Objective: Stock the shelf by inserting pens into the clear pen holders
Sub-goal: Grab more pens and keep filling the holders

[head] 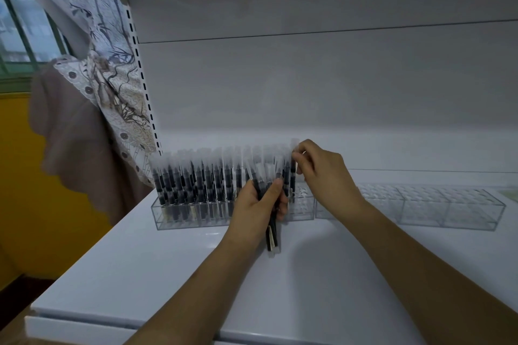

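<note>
Shelf (173, 266): white, smooth, faintly glossy flat board with a matte white back panel; fills the frame from 3 to 9 o'clock.

Curtain (92, 109): soft draped fabric, beige with a printed bamboo pattern and scalloped lace edge, at 10 o'clock.

Empty pen holders (437, 209): clear hard plastic, long rectangular boxes with perforated tops, at 3 o'clock on the shelf.

Filled pen holder (193, 214): same clear box, at centre, packed with upright pens (201, 176), dark slim barrels under frosted translucent caps.

Left hand (258, 210): fingers wrapped round a bundle of pens (271, 235), just in front of the filled holder.

Right hand (322, 171): fingertips pinching a single pen (293, 168), upright, at the holder's right end.
</note>
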The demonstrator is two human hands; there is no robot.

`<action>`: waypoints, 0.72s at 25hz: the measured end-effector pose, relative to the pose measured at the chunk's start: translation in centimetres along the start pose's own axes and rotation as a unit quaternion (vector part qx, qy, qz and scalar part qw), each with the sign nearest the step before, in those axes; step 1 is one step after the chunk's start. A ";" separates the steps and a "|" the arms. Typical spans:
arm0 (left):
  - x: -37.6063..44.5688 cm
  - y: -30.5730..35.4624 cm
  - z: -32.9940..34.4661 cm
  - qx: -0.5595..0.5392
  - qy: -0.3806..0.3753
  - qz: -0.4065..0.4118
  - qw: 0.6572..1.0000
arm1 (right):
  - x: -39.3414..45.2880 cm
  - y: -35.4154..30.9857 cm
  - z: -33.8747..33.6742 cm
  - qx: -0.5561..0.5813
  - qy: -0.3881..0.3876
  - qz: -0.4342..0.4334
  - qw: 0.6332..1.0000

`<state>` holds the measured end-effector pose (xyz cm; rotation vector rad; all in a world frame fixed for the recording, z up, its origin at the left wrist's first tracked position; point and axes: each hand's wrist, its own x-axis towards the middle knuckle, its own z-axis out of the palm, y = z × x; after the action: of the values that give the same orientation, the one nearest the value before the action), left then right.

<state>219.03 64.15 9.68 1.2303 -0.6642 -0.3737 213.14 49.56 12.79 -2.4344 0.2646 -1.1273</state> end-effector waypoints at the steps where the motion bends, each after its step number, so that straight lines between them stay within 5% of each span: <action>1: 0.0 0.0 0.0 0.000 -0.001 0.001 1.000 | 0.0 0.0 0.2 -0.030 -0.013 -0.014 0.999; 6: -0.2 0.1 0.0 0.001 0.000 0.012 1.000 | -0.6 0.2 -0.2 -0.086 -0.006 0.035 0.996; 9: -0.4 0.2 0.2 -0.014 -0.003 0.012 1.000 | -1.2 -1.0 -1.3 -0.009 0.038 0.053 0.998; 13: -0.5 0.5 0.2 -0.013 -0.017 0.020 1.000 | -1.8 -2.7 -0.5 0.118 -0.062 0.055 0.990; 18: -0.3 0.0 0.2 -0.045 0.018 0.008 0.999 | -1.2 -2.6 -2.7 0.278 0.153 0.123 0.940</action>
<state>218.66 64.20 9.60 1.1430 -0.6200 -0.3635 210.29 51.43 14.72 -1.6834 0.2887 -1.2574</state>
